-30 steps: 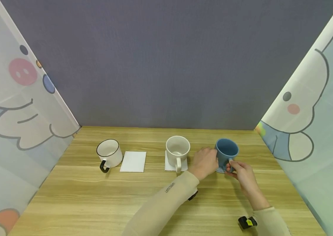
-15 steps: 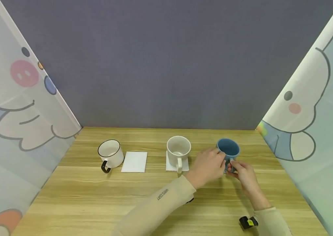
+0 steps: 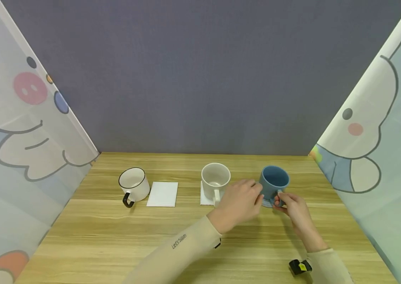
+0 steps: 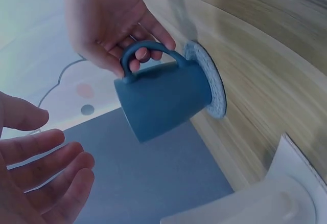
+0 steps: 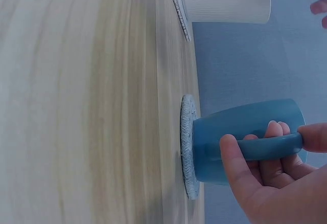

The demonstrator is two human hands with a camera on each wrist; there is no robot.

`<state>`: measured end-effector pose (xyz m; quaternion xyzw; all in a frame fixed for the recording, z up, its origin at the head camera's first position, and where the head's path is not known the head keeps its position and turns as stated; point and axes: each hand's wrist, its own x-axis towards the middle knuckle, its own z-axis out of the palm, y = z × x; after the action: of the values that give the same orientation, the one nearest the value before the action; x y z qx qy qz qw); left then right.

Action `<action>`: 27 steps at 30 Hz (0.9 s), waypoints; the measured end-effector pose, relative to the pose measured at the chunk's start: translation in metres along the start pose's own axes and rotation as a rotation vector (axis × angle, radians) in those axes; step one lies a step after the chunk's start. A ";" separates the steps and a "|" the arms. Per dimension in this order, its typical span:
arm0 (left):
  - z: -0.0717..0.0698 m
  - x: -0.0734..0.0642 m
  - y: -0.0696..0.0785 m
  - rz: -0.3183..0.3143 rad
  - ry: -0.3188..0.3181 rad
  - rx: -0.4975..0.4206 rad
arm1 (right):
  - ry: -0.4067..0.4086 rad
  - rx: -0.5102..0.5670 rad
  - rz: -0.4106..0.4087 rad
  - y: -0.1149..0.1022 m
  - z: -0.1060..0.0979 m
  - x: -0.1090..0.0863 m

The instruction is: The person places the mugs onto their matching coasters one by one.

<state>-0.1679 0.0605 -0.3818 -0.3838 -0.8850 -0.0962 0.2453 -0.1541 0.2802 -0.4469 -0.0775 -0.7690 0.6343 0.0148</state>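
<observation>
A blue mug (image 3: 269, 188) stands upright on a round blue-grey woven coaster (image 5: 188, 147) at the right of the table. My right hand (image 3: 294, 209) grips its handle, fingers passing through the loop in the right wrist view. My left hand (image 3: 237, 203) is apart from the mug, to its left, with fingers loosely bent and holding nothing, as the left wrist view shows. Close behind that hand a cream ribbed mug (image 3: 215, 177) stands on a white square coaster (image 3: 205, 197), its handle facing the front.
At the left, a white mug (image 3: 137, 187) with a black rim and black handle stands on the wooden table (image 3: 90, 236). Beside it lies a bare white square coaster (image 3: 162, 194). A grey panel (image 3: 200, 79) closes off the back, and printed curtains (image 3: 371, 138) hang on both sides.
My left hand has let go of the blue mug and moved left, toward the cream mug. My right hand keeps its hold on the handle.
</observation>
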 end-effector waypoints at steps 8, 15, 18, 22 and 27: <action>-0.008 -0.011 -0.010 0.001 0.063 -0.044 | -0.004 -0.014 -0.006 0.001 0.001 0.000; -0.013 -0.023 -0.026 -0.010 0.101 -0.067 | -0.006 -0.006 0.010 0.002 0.001 0.000; -0.016 -0.027 -0.034 -0.013 0.123 -0.062 | -0.007 -0.011 0.015 0.001 0.000 0.000; -0.021 -0.029 -0.041 -0.009 0.126 -0.055 | 0.004 -0.008 0.014 -0.001 0.000 0.000; -0.026 -0.032 -0.049 -0.029 0.109 -0.016 | 0.006 0.009 0.025 -0.003 -0.001 0.000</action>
<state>-0.1756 -0.0022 -0.3748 -0.3671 -0.8751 -0.1274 0.2887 -0.1547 0.2809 -0.4441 -0.0892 -0.7652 0.6376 0.0095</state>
